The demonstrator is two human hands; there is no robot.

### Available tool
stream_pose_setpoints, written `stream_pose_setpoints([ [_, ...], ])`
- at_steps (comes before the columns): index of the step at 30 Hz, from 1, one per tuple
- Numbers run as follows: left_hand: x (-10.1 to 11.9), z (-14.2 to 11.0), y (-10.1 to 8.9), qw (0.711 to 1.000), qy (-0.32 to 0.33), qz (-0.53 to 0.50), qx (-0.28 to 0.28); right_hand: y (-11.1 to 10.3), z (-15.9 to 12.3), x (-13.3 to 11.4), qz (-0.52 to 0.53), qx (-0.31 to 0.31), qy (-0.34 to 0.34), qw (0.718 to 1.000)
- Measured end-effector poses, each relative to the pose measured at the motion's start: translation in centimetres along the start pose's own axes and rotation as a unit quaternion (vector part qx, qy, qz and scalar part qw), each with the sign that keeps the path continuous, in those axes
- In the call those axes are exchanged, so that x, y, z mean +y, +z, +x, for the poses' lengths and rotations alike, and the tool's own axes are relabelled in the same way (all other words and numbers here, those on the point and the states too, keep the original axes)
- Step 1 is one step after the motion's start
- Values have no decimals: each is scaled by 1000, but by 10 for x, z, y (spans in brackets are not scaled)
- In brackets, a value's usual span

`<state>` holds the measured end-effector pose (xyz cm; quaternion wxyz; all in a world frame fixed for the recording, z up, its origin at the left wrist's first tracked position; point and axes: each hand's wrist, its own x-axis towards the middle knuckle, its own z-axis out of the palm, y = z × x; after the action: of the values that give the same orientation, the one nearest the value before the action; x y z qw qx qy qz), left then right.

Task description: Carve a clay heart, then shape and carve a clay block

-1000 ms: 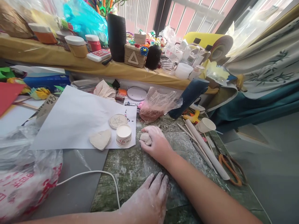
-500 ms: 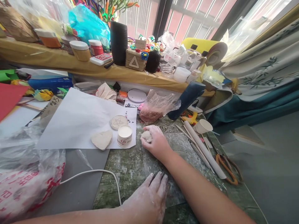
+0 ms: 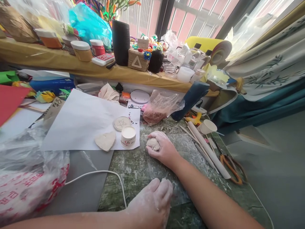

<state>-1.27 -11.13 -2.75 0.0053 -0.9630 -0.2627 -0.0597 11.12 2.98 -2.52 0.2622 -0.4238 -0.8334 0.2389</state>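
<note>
My right hand [image 3: 163, 149] curls around a lump of pale clay [image 3: 153, 144] on a clear plastic sheet [image 3: 177, 144], near its far left corner. Closer to me, my left hand [image 3: 152, 200] rests at the near part of the sheet with its fingers bent under, knuckles up; whatever is beneath them is hidden. Both hands are dusted white. Left of the clay, a white paper [image 3: 78, 124] carries a heart-shaped clay slab [image 3: 105, 141], a round clay disc with a star scratched in it [image 3: 122, 123] and a small paper cup [image 3: 128, 137].
On the right lie a white rolling stick [image 3: 209, 151], thin sticks and orange-handled scissors [image 3: 232, 170]. A plastic bag of brownish material [image 3: 157, 113] sits behind the clay. A white cable [image 3: 105, 172] crosses the left side. Jars and bottles crowd the sill [image 3: 100, 71].
My left hand's fingers have gone from stretched flat to curled under. My right hand still holds the clay, which now shows more between thumb and fingers. The view has shifted slightly.
</note>
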Motion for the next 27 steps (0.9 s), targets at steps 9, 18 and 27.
stream_pose_setpoints([
  [9,19,-3,-7,999,-15,1,-38,-20,-40,-17,41,-86,-59,994],
  [18,-23,13,-62,981,-83,-91,-151,-26,-81,-16,99,-97,-23,990],
  [27,-97,17,-39,978,-107,-12,-181,-18,-95,-19,-7,-18,-17,1000],
])
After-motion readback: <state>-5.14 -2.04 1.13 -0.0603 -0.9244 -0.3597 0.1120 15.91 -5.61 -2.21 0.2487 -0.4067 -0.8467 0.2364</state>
